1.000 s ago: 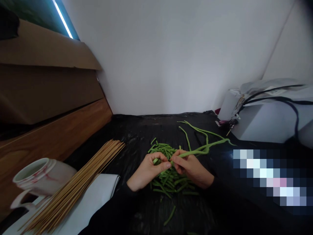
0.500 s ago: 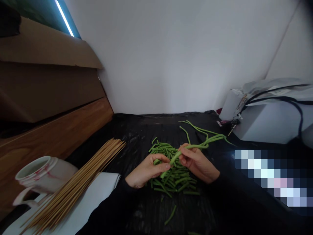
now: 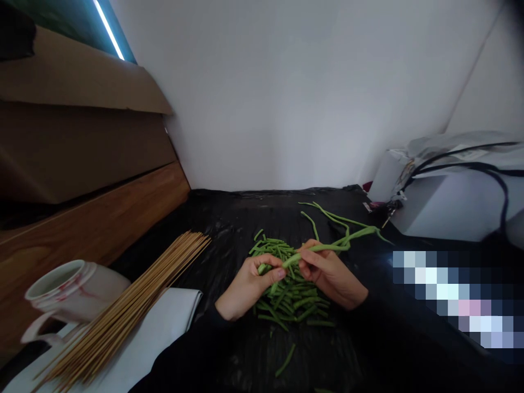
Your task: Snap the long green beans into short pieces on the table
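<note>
Pieces of green bean [image 3: 305,301], apparently the finished share, lie heaped beneath my hands; my left hand [image 3: 250,281] pinches one end of a long bean [image 3: 292,260], my right hand [image 3: 332,275] grips farther along, and longer strands [image 3: 354,221] beyond it seem left

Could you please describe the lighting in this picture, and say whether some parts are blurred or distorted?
Head view: dim overall, glare from the bright strip at upper left, the cardboard box in shadow; head view: the mug seems stretched near the edge; head view: left hand and right hand fairly clear, but pixel blocks hide part of the lower right.
</note>
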Demonstrator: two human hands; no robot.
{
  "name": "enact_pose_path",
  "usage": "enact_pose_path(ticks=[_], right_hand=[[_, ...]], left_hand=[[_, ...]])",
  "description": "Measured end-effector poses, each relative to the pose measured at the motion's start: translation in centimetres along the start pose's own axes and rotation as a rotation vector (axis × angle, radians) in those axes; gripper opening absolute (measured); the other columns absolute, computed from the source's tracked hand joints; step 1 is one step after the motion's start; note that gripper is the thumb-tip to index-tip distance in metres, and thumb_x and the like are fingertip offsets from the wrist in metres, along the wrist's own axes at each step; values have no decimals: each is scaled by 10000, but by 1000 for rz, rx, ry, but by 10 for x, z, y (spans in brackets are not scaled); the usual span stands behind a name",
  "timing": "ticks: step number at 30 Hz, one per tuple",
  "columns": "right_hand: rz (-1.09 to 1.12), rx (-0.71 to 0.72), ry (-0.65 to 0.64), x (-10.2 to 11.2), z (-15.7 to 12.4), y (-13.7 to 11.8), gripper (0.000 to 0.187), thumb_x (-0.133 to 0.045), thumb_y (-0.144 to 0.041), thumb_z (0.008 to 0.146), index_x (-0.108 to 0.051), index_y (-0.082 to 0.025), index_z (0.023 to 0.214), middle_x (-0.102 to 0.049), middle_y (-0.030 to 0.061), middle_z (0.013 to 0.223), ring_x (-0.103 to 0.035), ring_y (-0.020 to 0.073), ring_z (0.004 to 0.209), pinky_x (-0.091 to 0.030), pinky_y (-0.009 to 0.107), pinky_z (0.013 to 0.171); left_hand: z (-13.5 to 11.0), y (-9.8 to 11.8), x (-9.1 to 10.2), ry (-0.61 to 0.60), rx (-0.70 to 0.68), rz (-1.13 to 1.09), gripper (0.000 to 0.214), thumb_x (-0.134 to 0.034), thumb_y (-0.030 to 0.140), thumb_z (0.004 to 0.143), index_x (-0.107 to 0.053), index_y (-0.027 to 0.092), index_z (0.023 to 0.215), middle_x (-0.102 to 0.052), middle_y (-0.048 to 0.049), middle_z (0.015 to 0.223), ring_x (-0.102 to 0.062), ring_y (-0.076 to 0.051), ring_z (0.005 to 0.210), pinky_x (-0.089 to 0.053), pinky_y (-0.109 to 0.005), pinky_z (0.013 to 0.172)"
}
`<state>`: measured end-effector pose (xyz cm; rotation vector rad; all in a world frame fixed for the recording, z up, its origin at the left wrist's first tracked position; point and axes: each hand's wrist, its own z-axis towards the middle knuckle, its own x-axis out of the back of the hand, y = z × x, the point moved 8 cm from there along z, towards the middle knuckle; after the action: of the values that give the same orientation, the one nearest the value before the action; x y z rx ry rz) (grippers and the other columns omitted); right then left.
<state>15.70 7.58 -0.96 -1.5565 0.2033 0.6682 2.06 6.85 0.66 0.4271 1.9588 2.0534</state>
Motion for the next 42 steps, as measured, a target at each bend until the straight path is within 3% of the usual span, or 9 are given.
enact_pose_path(ticks=[7,12,18,22,25,28,32,36,42], right_hand=[[54,0,-28,-6,-2,13,157,-698,-263,816,-566,-187,778,-607,-31,648,-503,73,536,-342,204,509],[30,-21,-24,-12,-3,19,201,-716,-318,794,-563,-188,795,-636,-13,692,-525,88,547,-349,212,498],[13,-17,13,-7,-2,17,233,-740,-345,764,-569,-187,776,-615,-19,661,-504,84,538,-329,216,499],[17,-25,12,-4,-1,17,214,-735,-327,767,-578,-182,760,-604,-20,651,-497,82,540,-325,216,502],[1,-40,2,-6,-2,16,216,-723,-322,774,-571,-177,729,-593,-22,626,-484,78,521,-316,214,491],[-33,-58,0,-9,-3,15,237,-727,-340,764,-561,-177,719,-588,-25,600,-469,77,491,-299,214,474],[-94,-56,-13,-10,-5,15,244,-733,-354,758,-567,-177,731,-580,-31,590,-460,75,479,-287,214,466],[-143,-45,-12,-9,-4,15,248,-749,-354,746,-578,-175,721,-544,-47,560,-434,68,460,-266,216,453],[32,-29,36,1,0,2,191,-769,-313,739,-636,-182,783,-531,-51,569,-433,66,499,-310,211,482]], left_hand=[[2,-8,5,118,26,-338,270,-733,373,768,-628,130,818,-384,83,467,-295,-55,472,-247,-188,496],[5,-10,9,144,28,-436,276,-742,362,769,-610,123,811,-395,88,454,-243,-34,438,-165,-173,450],[7,-8,22,245,-7,-507,297,-768,342,744,-631,107,864,-412,84,479,-284,-26,439,-232,-144,438],[8,-6,41,332,-17,-652,257,-766,300,742,-604,121,829,-525,35,659,-431,-30,527,-298,-112,437],[9,-8,35,236,69,-736,220,-705,307,773,-571,134,794,-548,10,734,-475,-47,554,-277,-115,402],[7,-4,22,108,66,-597,247,-615,377,841,-566,139,796,-500,31,660,-332,-24,432,-196,-141,373],[4,3,14,99,-22,-205,310,-645,421,835,-570,131,757,-444,60,570,-258,-20,427,-184,-165,418],[3,3,10,73,-12,5,276,-745,382,748,-639,130,788,-545,21,610,-430,-70,523,-314,-183,494],[4,3,16,107,-10,-73,255,-784,333,708,-701,144,857,-647,-24,722,-559,-125,656,-420,-228,630]])
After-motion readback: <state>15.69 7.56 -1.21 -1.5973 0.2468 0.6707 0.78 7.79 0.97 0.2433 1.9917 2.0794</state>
